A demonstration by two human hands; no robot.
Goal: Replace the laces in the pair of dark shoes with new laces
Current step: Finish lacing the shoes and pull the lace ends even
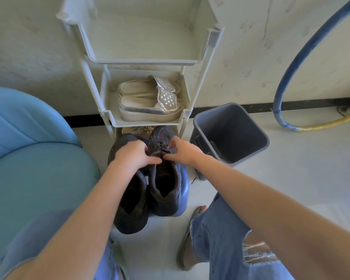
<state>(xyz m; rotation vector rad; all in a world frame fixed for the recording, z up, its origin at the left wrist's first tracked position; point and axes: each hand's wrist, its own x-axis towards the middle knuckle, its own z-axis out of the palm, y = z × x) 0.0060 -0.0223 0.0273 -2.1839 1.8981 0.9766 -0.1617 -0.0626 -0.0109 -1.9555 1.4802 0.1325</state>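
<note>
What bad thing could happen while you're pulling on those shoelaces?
The laces look knotted where the right hand pinches them, so a hard tug might tighten the knot. The left hand grips only that dark shoe. The other dark shoe seems to overhang the small blue stool and could slide off.

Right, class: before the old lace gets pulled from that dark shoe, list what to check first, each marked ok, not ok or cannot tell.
1. The laces of the shoe nearer the bin are gripped by the left hand and right hand: ok.
2. Knot undone: cannot tell, fingers hide it.
3. Shoe upright, heel toward the person: ok.
4. Bin open, beside it: ok.
5. New laces ready: cannot tell, none in view.
</note>
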